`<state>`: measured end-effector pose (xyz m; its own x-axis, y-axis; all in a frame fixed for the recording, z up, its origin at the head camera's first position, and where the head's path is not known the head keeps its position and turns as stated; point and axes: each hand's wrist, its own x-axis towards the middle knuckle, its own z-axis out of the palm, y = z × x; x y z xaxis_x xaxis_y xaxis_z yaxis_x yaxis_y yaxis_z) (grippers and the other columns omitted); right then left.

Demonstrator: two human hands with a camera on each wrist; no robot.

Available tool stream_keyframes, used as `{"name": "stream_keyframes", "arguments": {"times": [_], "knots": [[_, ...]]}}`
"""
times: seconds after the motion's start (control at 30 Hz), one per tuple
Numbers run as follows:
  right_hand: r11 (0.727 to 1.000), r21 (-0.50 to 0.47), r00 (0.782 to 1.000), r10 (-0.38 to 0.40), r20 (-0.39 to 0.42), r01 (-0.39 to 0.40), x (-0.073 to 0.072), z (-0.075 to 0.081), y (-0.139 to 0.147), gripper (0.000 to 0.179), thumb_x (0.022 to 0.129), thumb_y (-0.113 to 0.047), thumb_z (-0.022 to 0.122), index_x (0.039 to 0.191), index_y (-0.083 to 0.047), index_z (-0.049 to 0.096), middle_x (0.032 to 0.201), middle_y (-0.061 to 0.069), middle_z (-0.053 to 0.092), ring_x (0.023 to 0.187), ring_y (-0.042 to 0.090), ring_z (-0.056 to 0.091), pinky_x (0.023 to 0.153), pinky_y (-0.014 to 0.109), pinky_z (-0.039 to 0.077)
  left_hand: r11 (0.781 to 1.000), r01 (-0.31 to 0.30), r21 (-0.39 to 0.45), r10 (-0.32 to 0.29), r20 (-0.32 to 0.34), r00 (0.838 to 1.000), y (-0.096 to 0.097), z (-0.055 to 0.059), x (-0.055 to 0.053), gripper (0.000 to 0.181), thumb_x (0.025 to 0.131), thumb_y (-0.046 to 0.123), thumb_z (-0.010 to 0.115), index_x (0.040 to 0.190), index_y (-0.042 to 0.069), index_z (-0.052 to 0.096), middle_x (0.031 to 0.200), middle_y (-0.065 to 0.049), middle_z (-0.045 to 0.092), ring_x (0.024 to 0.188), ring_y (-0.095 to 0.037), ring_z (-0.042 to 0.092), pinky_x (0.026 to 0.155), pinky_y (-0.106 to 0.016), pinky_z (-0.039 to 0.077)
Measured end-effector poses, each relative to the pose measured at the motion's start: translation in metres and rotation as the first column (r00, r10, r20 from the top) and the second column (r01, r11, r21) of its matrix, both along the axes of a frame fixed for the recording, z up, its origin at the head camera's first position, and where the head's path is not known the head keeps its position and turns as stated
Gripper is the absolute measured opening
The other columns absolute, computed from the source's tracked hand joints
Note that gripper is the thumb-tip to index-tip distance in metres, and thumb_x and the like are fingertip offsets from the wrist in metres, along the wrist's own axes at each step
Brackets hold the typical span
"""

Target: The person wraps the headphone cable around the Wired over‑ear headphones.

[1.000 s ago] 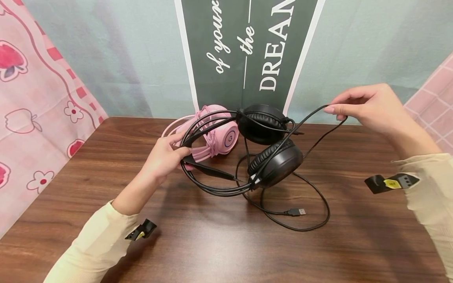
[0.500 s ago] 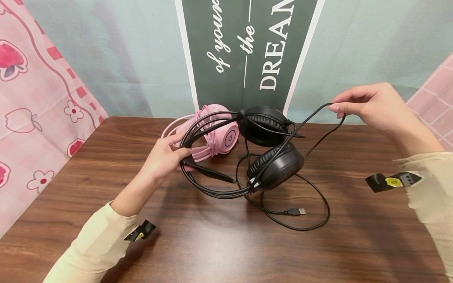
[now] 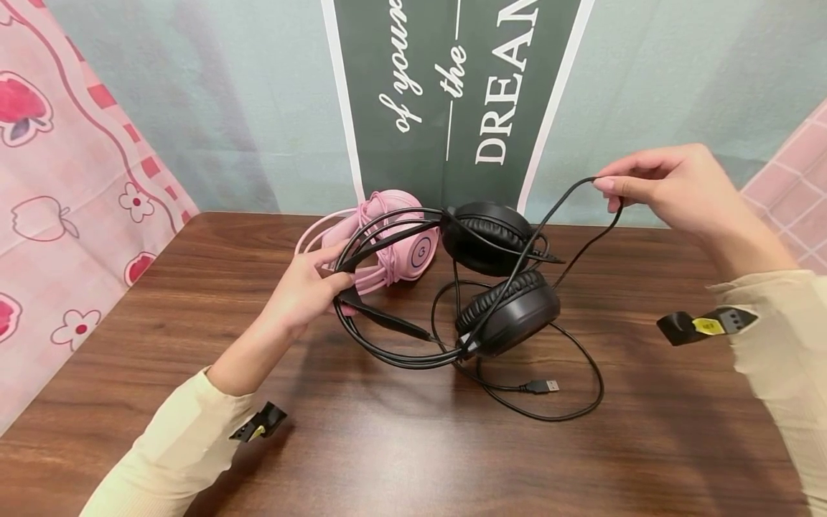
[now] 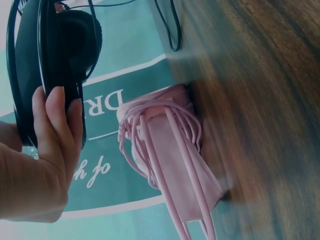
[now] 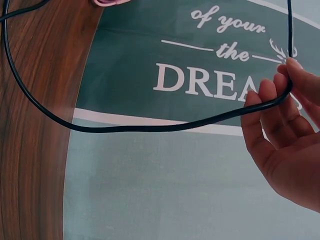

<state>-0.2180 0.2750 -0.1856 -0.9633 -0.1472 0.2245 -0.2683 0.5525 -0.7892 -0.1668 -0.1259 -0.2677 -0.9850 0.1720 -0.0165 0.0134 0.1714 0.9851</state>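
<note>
A pair of black headphones (image 3: 510, 316) is held up above the table, ear cups to the right. My left hand (image 3: 304, 291) grips them by the headband, thumb on the near side; in the left wrist view its fingers (image 4: 56, 112) lie against the dark band. Out to the right, my right hand (image 3: 678, 190) pinches the headphones' black cable (image 5: 165, 128) between thumb and fingertips. From there the cable runs back to the ear cups and down in loops on the table. Its USB plug (image 3: 539, 387) lies on the wood below the cups.
Pink headphones (image 3: 413, 251), their cable wound round them, sit at the table's back edge behind the black pair. The brown wooden table (image 3: 388, 445) meets a hanging cloth (image 3: 258, 108) with a lettered banner. Patterned pink cloth (image 3: 58, 215) hangs at the left.
The black headphones have dipped slightly and shifted a little right. My right hand has risen a bit with the cable. The USB plug and pink headphones stay put.
</note>
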Motion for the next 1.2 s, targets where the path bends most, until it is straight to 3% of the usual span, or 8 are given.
{"name": "stream_keyframes", "arguments": {"times": [0.2,0.4,0.67,0.9,1.03,1.2], "knots": [[0.996,-0.085,1.0,0.016,-0.011,-0.016,-0.003,0.002,-0.01,0.018,0.079,-0.013,0.072,0.094,-0.003,0.07,0.06,0.005,0.063,0.058,0.011,0.058,0.056,0.015,0.044,1.0,0.018,0.006,-0.018,0.002,1.0,0.003,0.0,-0.001,0.052,0.085,-0.01,0.046,0.135,0.0,0.04,0.116,-0.031,0.051,0.066,-0.016,0.062,0.056,-0.036,0.057],[0.989,-0.14,0.999,0.042,-0.011,-0.043,-0.005,0.004,-0.018,0.019,0.078,-0.011,0.072,0.092,0.001,0.069,0.061,0.007,0.062,0.056,0.013,0.057,0.053,0.016,0.048,1.0,0.017,-0.025,-0.017,-0.015,1.0,0.007,-0.002,-0.002,0.053,0.084,-0.009,0.047,0.135,0.002,0.041,0.109,-0.032,0.054,0.061,-0.016,0.062,0.059,-0.045,0.056],[0.996,-0.079,0.998,0.047,-0.043,-0.05,-0.009,0.005,-0.03,0.019,0.079,-0.015,0.072,0.091,0.0,0.07,0.059,0.005,0.061,0.053,0.012,0.057,0.05,0.016,0.047,0.997,0.032,-0.064,-0.036,-0.056,0.998,0.014,-0.002,-0.002,0.05,0.084,-0.008,0.049,0.132,0.005,0.047,0.098,-0.025,0.059,0.052,-0.016,0.061,0.051,-0.04,0.056],[0.997,-0.055,0.997,0.057,-0.053,-0.06,-0.013,0.003,-0.039,0.019,0.079,-0.016,0.072,0.089,-0.001,0.07,0.056,0.005,0.058,0.051,0.014,0.056,0.045,0.017,0.04,0.988,0.055,-0.147,-0.076,-0.14,0.987,0.021,-0.002,-0.002,0.051,0.082,-0.007,0.053,0.131,0.006,0.05,0.083,-0.016,0.063,0.047,-0.017,0.059,0.047,-0.038,0.055],[0.998,-0.027,0.996,0.06,-0.065,-0.062,-0.016,0.002,-0.041,0.015,0.08,-0.017,0.072,0.087,-0.003,0.071,0.054,0.004,0.057,0.051,0.012,0.055,0.045,0.017,0.037,0.984,0.054,-0.168,-0.076,-0.126,0.989,0.024,-0.001,-0.001,0.053,0.08,-0.007,0.052,0.131,0.006,0.049,0.083,-0.016,0.063,0.046,-0.016,0.059,0.047,-0.035,0.055],[0.996,-0.004,0.993,0.09,-0.073,-0.09,-0.018,0.0,-0.046,0.013,0.08,-0.016,0.071,0.085,-0.005,0.072,0.055,0.004,0.058,0.051,0.012,0.055,0.049,0.015,0.045,0.979,0.041,-0.202,-0.065,-0.115,0.991,0.027,0.0,0.001,0.053,0.08,-0.005,0.054,0.132,0.007,0.049,0.085,-0.017,0.064,0.048,-0.018,0.059,0.045,-0.03,0.053]]}}
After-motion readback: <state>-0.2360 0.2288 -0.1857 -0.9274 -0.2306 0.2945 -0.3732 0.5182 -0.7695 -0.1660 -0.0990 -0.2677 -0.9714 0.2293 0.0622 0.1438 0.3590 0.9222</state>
